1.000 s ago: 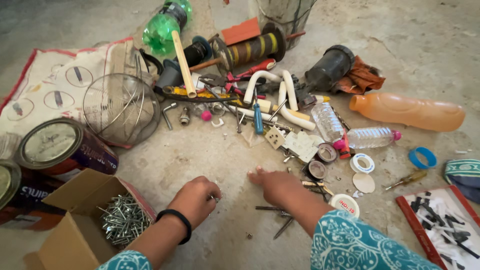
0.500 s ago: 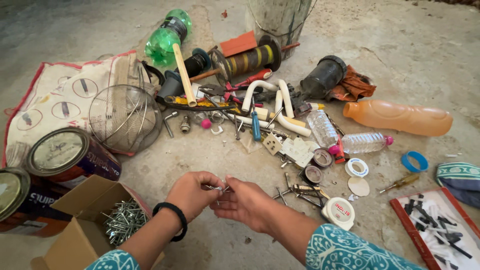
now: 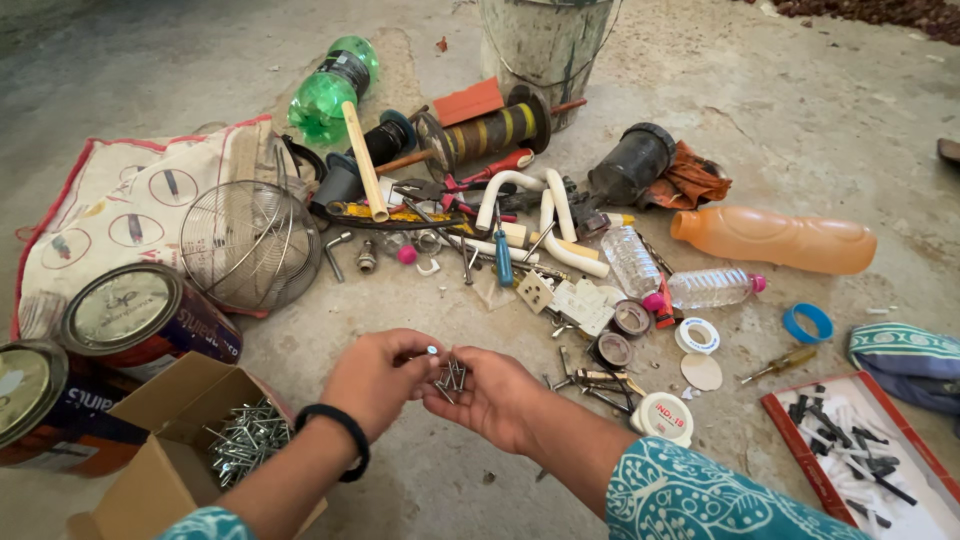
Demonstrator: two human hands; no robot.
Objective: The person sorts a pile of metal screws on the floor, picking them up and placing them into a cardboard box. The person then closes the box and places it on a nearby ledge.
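1. My right hand [image 3: 490,395] lay palm up, fingers cupped loosely under a small bunch of screws [image 3: 451,377]; too tangled to count.
2. My left hand [image 3: 375,378] pinched one screw between thumb and forefinger, just above that bunch, fingertips pressed together.
3. I judged it best to keep the cupped palm level and pinch each screw near its head, so none rolled off.
4. Just left of my left fingers sat one cardboard box [image 3: 150,470] with a heap of nails [image 3: 243,440].
5. Right of my right fingers lay loose bolts [image 3: 590,383] and one tape roll [image 3: 663,414].
6. Farther left stood two paint tins [image 3: 140,318].
7. Well beyond my fingertips I counted one wire basket [image 3: 250,243], two clear bottles [image 3: 675,275], one orange bottle [image 3: 772,240], one green bottle [image 3: 332,88].
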